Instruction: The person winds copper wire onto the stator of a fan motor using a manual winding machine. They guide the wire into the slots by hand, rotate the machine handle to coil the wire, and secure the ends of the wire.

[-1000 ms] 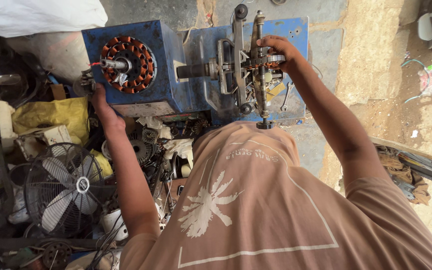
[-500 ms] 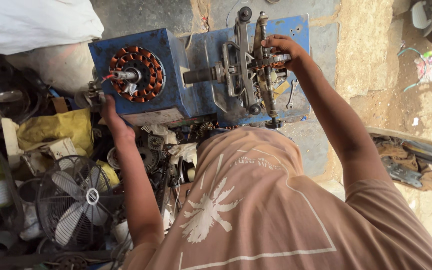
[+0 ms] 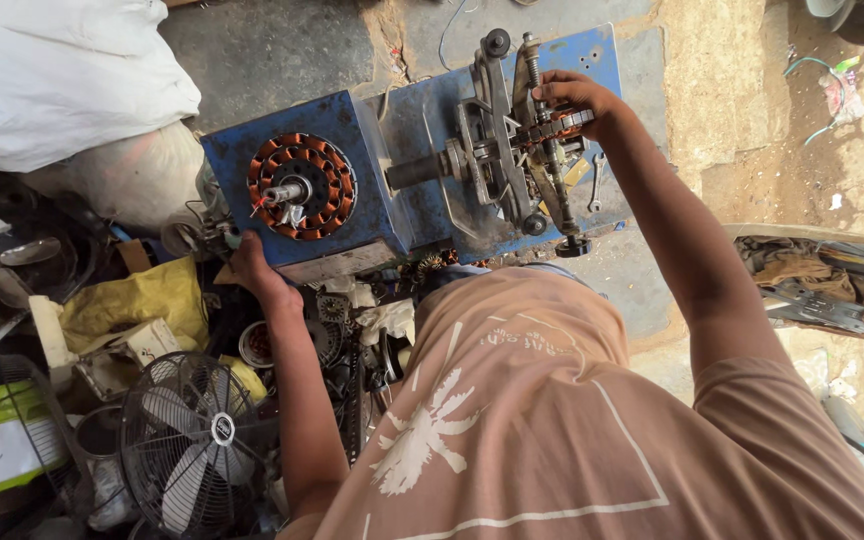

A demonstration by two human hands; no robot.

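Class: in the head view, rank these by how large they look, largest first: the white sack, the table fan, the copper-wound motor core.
1. White sack.
2. Table fan, though it sits nearer the camera.
3. Motor core.

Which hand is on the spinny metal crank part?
The right hand. It grips the metal winding mechanism atop the blue machine; the left hand rests below the copper-wound stator.

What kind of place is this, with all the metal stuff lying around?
Probably a small repair workshop for fans and motors. A copper-wound motor core sits on a blue winding machine, and a table fan stands amid loose parts.
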